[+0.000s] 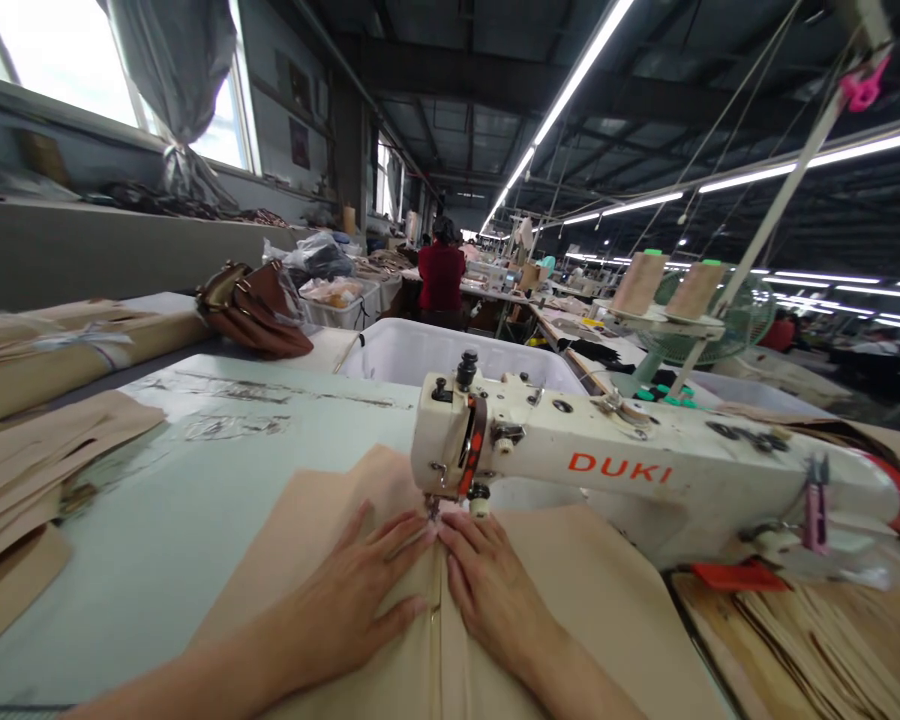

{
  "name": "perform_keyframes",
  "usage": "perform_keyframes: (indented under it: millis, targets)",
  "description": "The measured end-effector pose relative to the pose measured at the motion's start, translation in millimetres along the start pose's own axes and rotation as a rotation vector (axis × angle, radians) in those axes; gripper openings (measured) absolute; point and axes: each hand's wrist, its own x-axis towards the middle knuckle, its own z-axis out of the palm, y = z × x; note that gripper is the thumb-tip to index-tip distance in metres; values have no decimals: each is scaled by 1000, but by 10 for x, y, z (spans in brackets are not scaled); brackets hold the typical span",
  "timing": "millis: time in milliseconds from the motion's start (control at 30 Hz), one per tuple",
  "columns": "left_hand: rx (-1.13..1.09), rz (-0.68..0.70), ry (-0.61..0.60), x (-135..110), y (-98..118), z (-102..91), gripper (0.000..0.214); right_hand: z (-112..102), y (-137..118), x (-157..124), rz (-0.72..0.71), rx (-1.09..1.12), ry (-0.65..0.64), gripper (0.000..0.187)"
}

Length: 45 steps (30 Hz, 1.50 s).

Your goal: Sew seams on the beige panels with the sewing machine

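Note:
A large beige fabric piece (570, 575) lies under the head of a white sewing machine (525, 430) marked DUKI. Down its middle runs a seam or folded strip (436, 640), leading toward the needle area (433, 508). My left hand (364, 585) rests flat on the fabric left of this line, fingers spread and tips close to the presser foot. On the other side, my right hand (487, 580) presses the fabric with its fingers stretched forward. Both sets of fingertips nearly meet just in front of the needle. The needle tip itself is too small to make out.
Cut beige pieces (37, 470) are stacked at the left. A brown bag (259, 310) and a white bin (457, 350) stand behind. Thread cones (640, 282) sit on a stand. Thread snips (817, 505) stand on the machine; a person in red (441, 275) is farther back.

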Motion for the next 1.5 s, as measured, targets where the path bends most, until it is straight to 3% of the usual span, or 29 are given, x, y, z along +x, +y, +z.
perform_keyframes:
  millis: [67,133,200,267,333,433,533,633,733,800,900,967,1100,1200,1267,1367,1500]
  targets:
    - [32,-48,1,-103,117,-52,55,-174,-174,-171,65,37,58,44]
    - [87,-67,48,-319,347,-119,54,-341,-396,-527,216,130,99,36]
    - [129,-23,110,-598,659,-169,61,-417,-619,-997,429,246,-11,32]
    - [157,60,158,-863,986,-150,68,-342,-809,-1433,633,367,-191,38]
    - [166,87,213,-1050,1255,-34,68,-135,-950,-1703,709,650,-225,43]
    - [112,-1,357,-1147,1463,200,57,172,-1068,-1735,673,1255,-104,57]
    - [81,34,467,-1109,1472,197,38,133,-1114,-1554,650,1549,-44,60]
    - [51,83,451,-1035,1401,-143,49,-202,-1109,-1399,541,1403,-53,50]
    - [-42,-26,476,-906,1313,-595,39,-440,-1075,-1294,413,877,146,37]
    - [-126,-157,473,-791,1260,-834,29,-433,-1068,-1244,286,590,190,22]
    - [-238,-285,402,-641,1214,-1047,28,-296,-1091,-1215,158,414,64,44]
    - [-285,-301,376,-588,1204,-1115,32,-233,-1100,-1215,159,389,29,52]
    - [-330,-390,256,-554,1197,-1179,35,-240,-1088,-1135,199,402,107,52]
    - [-344,-413,189,-528,1189,-1184,37,-201,-1101,-902,147,213,91,61]
    - [-347,-385,200,-508,1178,-1171,36,-127,-1109,-691,127,98,58,52]
    - [-335,-362,225,-493,1144,-1162,35,-45,-1066,-445,152,91,58,24]
    - [-324,-378,251,-486,1083,-1200,37,-109,-947,-495,122,202,86,18]
